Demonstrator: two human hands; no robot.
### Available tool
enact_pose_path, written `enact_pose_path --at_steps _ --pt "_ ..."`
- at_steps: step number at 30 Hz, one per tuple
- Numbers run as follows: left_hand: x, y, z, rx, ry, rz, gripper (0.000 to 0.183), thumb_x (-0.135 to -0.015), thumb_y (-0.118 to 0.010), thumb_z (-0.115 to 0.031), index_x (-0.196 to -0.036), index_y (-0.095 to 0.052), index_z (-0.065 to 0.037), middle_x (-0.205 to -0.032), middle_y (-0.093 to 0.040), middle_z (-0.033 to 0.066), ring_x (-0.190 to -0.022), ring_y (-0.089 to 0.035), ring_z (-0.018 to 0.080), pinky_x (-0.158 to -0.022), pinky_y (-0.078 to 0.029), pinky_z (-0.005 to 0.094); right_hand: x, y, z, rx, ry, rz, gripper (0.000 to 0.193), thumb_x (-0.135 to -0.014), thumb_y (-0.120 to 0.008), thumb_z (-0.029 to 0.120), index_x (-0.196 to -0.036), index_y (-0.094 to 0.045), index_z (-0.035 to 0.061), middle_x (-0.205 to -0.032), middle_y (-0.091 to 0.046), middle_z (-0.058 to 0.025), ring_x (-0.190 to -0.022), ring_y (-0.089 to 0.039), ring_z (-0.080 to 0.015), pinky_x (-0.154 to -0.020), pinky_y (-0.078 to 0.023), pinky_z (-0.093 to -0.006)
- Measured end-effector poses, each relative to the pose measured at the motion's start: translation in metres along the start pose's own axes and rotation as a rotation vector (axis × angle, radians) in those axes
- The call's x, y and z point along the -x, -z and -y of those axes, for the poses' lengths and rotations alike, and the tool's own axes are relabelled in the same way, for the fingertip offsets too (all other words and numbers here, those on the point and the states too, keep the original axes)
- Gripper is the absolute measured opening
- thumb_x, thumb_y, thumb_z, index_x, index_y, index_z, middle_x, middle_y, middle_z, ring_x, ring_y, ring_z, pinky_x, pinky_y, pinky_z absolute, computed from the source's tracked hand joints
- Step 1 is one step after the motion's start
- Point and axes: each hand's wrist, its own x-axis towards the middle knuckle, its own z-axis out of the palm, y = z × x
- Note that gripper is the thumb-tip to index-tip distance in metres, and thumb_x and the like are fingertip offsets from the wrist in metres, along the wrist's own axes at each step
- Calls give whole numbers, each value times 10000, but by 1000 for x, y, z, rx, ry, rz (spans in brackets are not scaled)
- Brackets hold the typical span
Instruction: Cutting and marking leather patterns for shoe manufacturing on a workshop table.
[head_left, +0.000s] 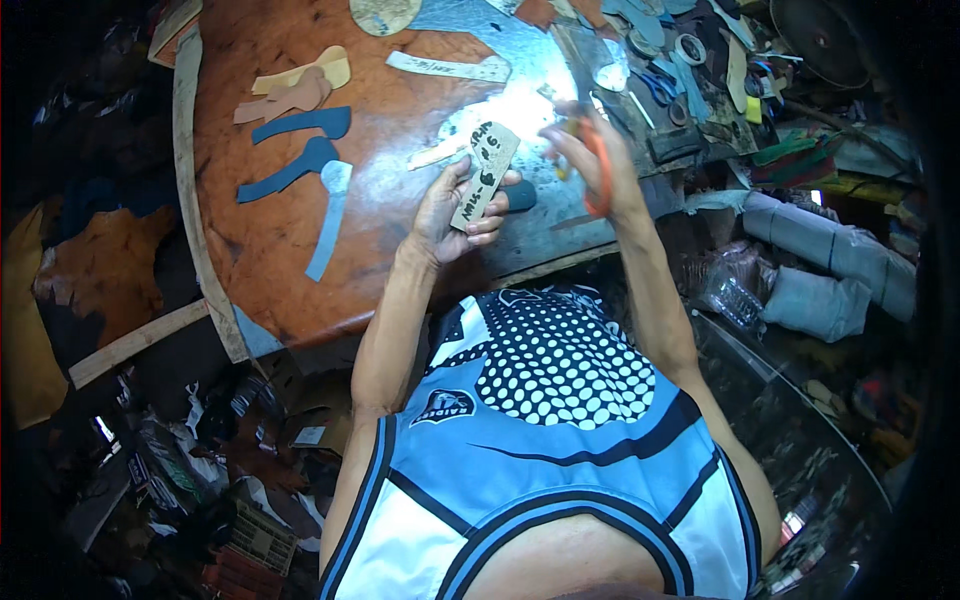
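Observation:
My left hand (436, 215) holds up a beige pattern piece (487, 170) with dark handwriting, its fingers wrapped round the lower part. A dark blue-green piece (521, 196) shows behind those fingers; whether it is held too, I cannot tell. To the right, my right hand (618, 170) is closed round a pair of orange-handled scissors (600, 165). Motion blurs the hand and the scissors, and the blades do not show clearly. A small pale strip (437, 154) lies on the table just beyond my left hand.
On the brown table (250, 220) lie tan pieces (315, 75), dark blue pieces (300, 170), a light blue strip (328, 225) and a white pattern strip (450, 67). Scraps, blue-handled scissors (656, 88) and a tape roll (690, 48) crowd the right. Wrapped bundles (820, 305) stand beyond the table's edge.

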Motion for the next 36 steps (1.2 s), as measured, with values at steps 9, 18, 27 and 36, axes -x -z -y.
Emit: enact_pose_path --at_steps 9,18,27,36 --pt "-29 -11 24 -79 -49 -64 761 -1024 -256 -600 -1300 -521 57 -752 -541 61 -440 -439 98 -378 -343 217 -53 14 -20 -45 54 385 346 -938 -661 219 -1199 -567 12 -953 -567 -17 -878 -551 -96 -776 -441 -248" --pt "-32 -14 46 -119 -154 -270 565 -1037 -408 -496 -1228 -537 21 -771 -582 78 -491 -518 99 -398 -397 211 -54 23 -40 -177 40 435 333 -941 -639 184 -1200 -545 -3 -833 -531 1 -733 -529 -68 -638 -430 -223" --pt "-4 26 106 -293 -770 -646 236 -971 -634 -124 -1162 -634 15 -959 -688 92 -806 -681 151 -716 -580 274 28 24 -65 -167 -219 378 287 -937 -602 116 -1190 -528 2 -761 -530 3 -646 -550 -78 -574 -470 -248" --pt "-32 10 134 -306 -706 -855 297 -990 -626 -285 -1112 -589 -17 -893 -646 70 -766 -669 137 -657 -569 240 44 25 -72 -142 -287 383 328 -908 -603 96 -1213 -506 27 -766 -533 -5 -640 -516 -55 -562 -427 -225"
